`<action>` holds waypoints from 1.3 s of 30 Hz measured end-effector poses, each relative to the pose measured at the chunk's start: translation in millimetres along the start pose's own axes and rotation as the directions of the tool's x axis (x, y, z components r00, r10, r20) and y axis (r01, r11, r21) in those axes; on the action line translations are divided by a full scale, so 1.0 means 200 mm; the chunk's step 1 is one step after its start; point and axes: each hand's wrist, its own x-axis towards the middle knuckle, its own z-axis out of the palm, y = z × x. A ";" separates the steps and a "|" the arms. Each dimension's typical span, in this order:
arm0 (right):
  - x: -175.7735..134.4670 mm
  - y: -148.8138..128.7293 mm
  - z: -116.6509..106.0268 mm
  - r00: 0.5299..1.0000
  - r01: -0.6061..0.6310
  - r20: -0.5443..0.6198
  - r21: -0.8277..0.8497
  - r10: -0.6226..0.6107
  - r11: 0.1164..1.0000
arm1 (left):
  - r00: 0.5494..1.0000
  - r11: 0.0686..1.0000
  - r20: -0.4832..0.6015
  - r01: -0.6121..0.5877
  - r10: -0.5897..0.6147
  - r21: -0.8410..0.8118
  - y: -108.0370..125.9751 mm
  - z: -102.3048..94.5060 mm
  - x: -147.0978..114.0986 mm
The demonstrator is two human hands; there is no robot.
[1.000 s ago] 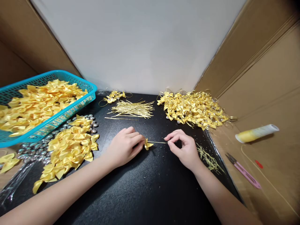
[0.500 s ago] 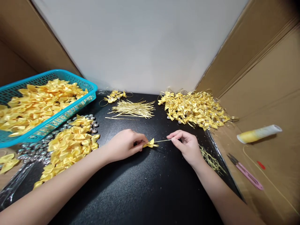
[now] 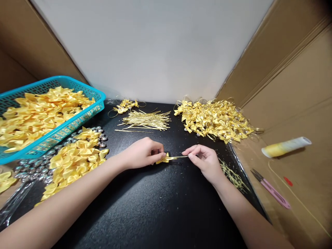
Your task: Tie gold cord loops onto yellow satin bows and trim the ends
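My left hand pinches a small yellow ribbon bow just above the black work surface. From the bow a thin gold cord runs straight to the right. Its other end is between the thumb and fingers of my right hand, which are closed. The cord looks taut. My left fingers cover part of the bow, so its knot or centre is hard to make out.
At left stands a turquoise basket of yellow bows. Loose bows and shiny silver beads lie before it. Behind my hands are cut gold cords and finished bows. Pink snips, thread scraps and a tube are at right.
My left hand has risen slightly, and the bow in it has turned and shifted a little left. My right hand keeps nearly the same place with the cord.
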 end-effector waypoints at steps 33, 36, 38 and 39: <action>0.01 0.01 -0.01 0.996 -0.018 -0.090 -0.038 0.014 0.999 | 0.940 0.987 -0.303 -0.145 0.157 0.063 -0.02 0.08 0.00; 0.02 0.01 -0.01 0.993 -0.025 -0.115 -0.066 0.017 0.997 | 0.929 0.976 -0.304 -0.190 0.213 0.103 -0.02 0.06 0.00; 0.02 0.01 -0.02 0.990 -0.038 -0.142 -0.111 0.022 0.993 | 0.922 0.968 -0.299 -0.212 0.245 0.137 -0.03 0.05 0.00; 0.02 0.01 -0.02 0.988 -0.048 -0.154 -0.145 0.026 0.988 | 0.921 0.964 -0.295 -0.217 0.254 0.154 -0.03 0.05 0.00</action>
